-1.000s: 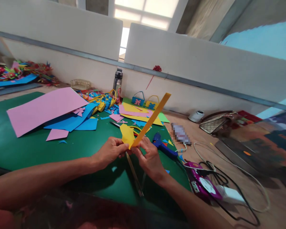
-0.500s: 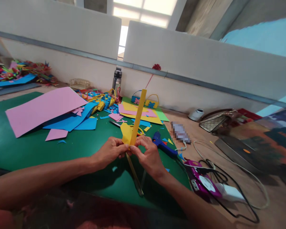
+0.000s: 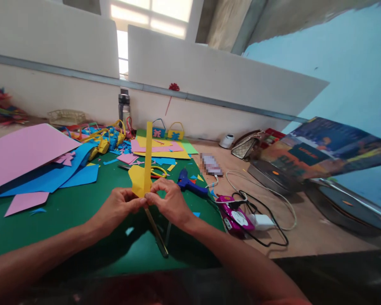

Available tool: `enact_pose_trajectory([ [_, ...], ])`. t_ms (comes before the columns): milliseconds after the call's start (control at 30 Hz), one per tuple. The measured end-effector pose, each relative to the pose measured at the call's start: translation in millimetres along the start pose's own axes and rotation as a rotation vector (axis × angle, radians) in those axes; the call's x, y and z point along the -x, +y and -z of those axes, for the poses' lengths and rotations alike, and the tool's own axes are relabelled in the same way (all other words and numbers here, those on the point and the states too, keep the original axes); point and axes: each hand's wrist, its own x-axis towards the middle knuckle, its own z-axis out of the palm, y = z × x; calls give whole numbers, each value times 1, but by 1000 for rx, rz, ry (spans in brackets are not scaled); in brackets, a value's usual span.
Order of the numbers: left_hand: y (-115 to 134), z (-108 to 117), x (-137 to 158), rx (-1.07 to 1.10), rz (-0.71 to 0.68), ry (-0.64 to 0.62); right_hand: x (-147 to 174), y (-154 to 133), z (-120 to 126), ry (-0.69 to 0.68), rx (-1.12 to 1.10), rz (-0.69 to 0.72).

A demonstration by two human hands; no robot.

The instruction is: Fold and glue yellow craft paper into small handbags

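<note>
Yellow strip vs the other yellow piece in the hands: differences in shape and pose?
Shape: the yellow strip is long and narrow with straight sides; the yellow piece is shorter and broader, with an angled outline.
Pose: the strip stands nearly upright, its top well above the piece's; the piece sits lower, spreading to the left.
Shared: both are yellow and meet the fingertips at their lower ends.

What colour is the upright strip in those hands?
Yellow: the strip shows best in the head view.
</note>
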Motion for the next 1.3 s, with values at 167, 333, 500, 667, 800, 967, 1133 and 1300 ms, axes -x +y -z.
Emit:
enact_pose_trajectory([
  [167,0,1,1,-11,-32,-31,0,-3,4,-16,32,-1],
  [333,2,3,-7,-58,-78,-115,-7,-6,14,-55,77,-42],
  [500,16,0,-21,17,-89,-280,-20,-6,37,-167,12,-147],
  [667,19,-3,-40,69,-59,-268,-34,2,69,-188,153,-129],
  [800,16,-2,-57,125,0,-151,-55,37,109,-168,380,-159],
  [967,10,-1,-80,269,94,-92,-80,120,170,-62,585,-296],
  [1133,1,-7,-101,300,139,-69,-80,188,197,-88,748,-378],
  [1300,-7,-12,-108,274,151,-110,-78,222,194,-159,859,-394],
])
